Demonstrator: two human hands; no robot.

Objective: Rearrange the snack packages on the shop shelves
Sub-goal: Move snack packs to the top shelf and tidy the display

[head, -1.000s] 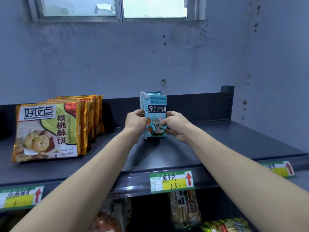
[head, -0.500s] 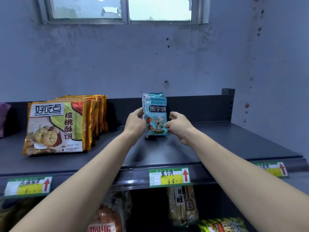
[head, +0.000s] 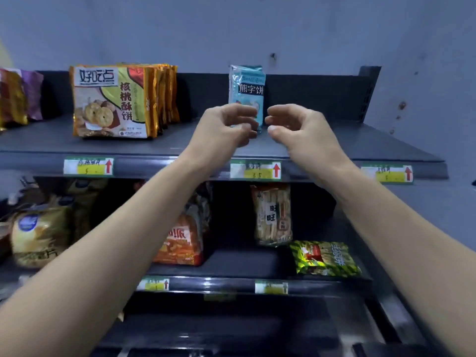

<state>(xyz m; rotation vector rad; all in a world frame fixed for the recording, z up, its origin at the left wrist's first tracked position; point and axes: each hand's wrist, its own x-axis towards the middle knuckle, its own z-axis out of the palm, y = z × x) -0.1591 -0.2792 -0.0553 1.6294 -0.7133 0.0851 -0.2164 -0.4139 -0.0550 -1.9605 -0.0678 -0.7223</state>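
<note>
1. The left hand (head: pixel 223 124), fingers loosely curled, holds nothing in front of the pack.
2. The slim light-blue foil biscuit pack (head: pixel 247 92) stands upright on the dark top shelf (head: pixel 180 140); it looks light, crinkly and crushable, so it is best held by its side edges.
3. The right hand (head: pixel 300 127) is likewise loose and empty.
</note>
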